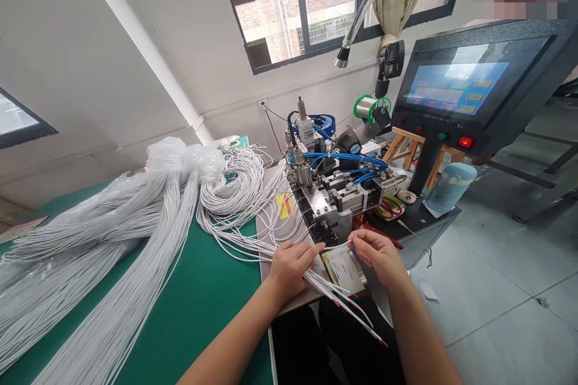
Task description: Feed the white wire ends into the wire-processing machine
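Note:
My left hand [291, 267] is closed over several white cables at the table edge. Their loose ends, with reddish tips, hang out past the hand toward my lap. One white cable [336, 246] runs from the left fingertips to my right hand [372, 252], which pinches it near its end between thumb and fingers. Both hands are just in front of a benchtop machine [332, 204] with metal blocks, cylinders and blue air tubes. Below the stretched cable is a small pale plate with a yellow edge [345, 271].
Large bundles of white cable [167, 210] in plastic cover the green table [189, 307] on the left. A control screen [456, 87] stands at the right, above a blue cup [451, 186]. A solder-like wire spool [368, 108] and bendable lamp [343, 57] are behind the machine.

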Action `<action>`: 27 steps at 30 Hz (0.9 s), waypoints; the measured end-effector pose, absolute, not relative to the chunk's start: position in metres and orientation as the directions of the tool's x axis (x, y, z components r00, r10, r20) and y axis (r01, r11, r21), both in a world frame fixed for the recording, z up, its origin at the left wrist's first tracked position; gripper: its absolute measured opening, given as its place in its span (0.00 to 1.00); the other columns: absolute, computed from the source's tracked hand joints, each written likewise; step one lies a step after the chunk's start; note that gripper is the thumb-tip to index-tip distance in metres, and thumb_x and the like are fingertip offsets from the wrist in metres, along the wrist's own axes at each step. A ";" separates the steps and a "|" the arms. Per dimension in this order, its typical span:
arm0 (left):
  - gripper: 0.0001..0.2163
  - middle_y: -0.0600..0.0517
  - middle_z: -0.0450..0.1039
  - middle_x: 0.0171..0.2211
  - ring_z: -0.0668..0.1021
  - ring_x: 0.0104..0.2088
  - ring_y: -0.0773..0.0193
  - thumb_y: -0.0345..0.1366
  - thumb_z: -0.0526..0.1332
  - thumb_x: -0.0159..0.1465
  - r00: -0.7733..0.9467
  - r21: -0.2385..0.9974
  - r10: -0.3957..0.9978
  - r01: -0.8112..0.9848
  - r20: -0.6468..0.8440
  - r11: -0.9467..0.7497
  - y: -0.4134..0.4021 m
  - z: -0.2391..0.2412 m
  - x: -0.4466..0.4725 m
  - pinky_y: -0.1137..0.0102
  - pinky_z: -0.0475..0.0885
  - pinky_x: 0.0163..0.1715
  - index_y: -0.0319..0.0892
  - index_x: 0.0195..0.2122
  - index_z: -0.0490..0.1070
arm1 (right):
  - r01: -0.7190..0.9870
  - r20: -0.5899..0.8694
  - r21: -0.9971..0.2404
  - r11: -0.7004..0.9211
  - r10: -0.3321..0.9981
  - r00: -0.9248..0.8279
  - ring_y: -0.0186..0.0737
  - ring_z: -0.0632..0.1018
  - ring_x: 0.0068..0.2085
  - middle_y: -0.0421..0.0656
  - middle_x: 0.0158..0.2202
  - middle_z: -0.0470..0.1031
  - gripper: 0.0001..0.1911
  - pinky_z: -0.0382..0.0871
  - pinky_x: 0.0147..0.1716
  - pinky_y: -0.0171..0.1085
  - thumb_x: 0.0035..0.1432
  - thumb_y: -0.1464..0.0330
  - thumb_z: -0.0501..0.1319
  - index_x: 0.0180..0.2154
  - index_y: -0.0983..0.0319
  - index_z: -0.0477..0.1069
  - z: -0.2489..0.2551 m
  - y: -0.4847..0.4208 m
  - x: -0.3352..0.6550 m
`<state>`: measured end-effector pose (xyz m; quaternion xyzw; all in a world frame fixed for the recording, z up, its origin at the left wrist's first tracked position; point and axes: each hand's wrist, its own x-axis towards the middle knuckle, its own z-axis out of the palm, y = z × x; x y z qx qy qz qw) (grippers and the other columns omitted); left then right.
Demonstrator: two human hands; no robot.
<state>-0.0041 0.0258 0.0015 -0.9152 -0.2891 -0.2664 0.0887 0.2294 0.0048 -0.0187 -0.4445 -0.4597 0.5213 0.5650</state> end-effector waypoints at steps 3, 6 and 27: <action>0.20 0.52 0.74 0.29 0.74 0.27 0.64 0.27 0.51 0.60 0.685 -0.013 0.497 0.594 0.533 -0.804 0.025 0.003 -0.004 0.67 0.61 0.30 0.43 0.53 0.68 | 0.061 0.096 -0.994 0.092 0.993 0.063 0.33 0.67 0.23 0.42 0.27 0.73 0.14 0.58 0.21 0.33 0.55 0.58 0.62 0.34 0.64 0.74 -0.020 0.011 0.230; 0.19 0.52 0.72 0.28 0.73 0.26 0.63 0.27 0.50 0.59 0.671 -0.024 0.504 0.612 0.544 -0.790 0.025 0.003 -0.003 0.66 0.61 0.30 0.43 0.50 0.70 | 0.313 0.184 -0.938 0.151 0.980 0.080 0.38 0.71 0.27 0.42 0.27 0.74 0.12 0.63 0.26 0.35 0.56 0.60 0.60 0.33 0.63 0.74 -0.023 0.017 0.230; 0.15 0.50 0.72 0.29 0.71 0.34 0.58 0.28 0.56 0.58 0.555 0.044 0.647 0.741 0.522 -0.670 0.025 -0.002 0.000 0.62 0.60 0.40 0.47 0.43 0.75 | 0.056 0.085 -0.994 0.090 0.993 -0.078 0.34 0.63 0.26 0.35 0.22 0.61 0.10 0.55 0.27 0.33 0.51 0.63 0.58 0.22 0.62 0.64 -0.044 0.055 0.223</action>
